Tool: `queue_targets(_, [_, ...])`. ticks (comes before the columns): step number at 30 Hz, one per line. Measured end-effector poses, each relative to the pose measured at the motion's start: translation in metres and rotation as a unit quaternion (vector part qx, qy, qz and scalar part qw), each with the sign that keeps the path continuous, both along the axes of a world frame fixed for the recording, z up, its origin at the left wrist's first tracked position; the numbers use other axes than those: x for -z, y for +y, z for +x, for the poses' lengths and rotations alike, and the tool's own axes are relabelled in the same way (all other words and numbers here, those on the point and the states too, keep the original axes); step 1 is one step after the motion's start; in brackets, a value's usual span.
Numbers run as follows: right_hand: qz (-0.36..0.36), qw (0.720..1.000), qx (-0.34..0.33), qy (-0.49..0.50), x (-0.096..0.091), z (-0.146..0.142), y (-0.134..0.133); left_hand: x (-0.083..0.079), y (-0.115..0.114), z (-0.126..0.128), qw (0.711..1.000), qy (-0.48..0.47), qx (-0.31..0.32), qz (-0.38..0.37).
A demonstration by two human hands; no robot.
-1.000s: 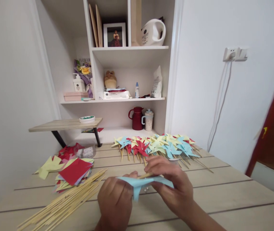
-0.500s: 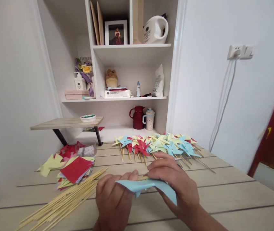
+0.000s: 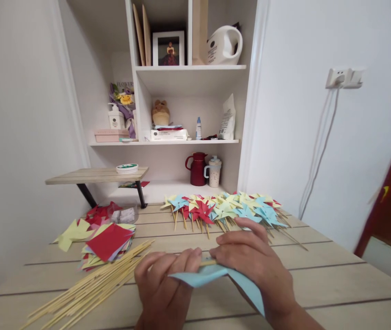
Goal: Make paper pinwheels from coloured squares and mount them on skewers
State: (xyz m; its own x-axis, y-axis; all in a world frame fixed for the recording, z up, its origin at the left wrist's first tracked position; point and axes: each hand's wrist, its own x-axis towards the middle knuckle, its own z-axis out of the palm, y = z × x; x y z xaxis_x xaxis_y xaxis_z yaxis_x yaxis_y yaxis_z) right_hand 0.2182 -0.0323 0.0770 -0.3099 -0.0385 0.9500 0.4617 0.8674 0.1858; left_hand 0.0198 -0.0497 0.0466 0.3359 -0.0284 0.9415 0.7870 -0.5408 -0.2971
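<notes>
Both hands meet low in the middle of the head view, over the wooden table [image 3: 336, 275]. My left hand [image 3: 162, 288] pinches the left part of a light blue paper pinwheel [image 3: 216, 277]. My right hand [image 3: 253, 266] closes on the pinwheel's middle together with the tip of a thin bamboo stick [image 3: 207, 262]. Behind the hands lies a row of finished pinwheels [image 3: 223, 210] in red, yellow and blue, on sticks.
A bundle of bamboo sticks [image 3: 92, 286] lies at the left front, with a stack of coloured paper squares [image 3: 107, 243] behind it and cut paper pieces [image 3: 74, 229] further left. A small raised shelf [image 3: 95, 175] and white wall shelves with a red jug [image 3: 197, 168] stand at the back.
The hands and the blue pinwheel have sunk a little lower in view; its right blade now hangs further down at the right. The grip is unchanged.
</notes>
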Motion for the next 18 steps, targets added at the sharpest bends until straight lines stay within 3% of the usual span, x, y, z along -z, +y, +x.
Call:
queue_targets(7, [0.001,1.0,0.0,0.029,0.002,0.003,0.001,0.006,0.0,0.0,0.998,-0.005,-0.043,0.035])
queue_targets(18, [0.007,0.999,-0.008,0.049,-0.005,-0.003,-0.01,0.005,-0.001,0.009,0.996,-0.076,-0.007,0.035])
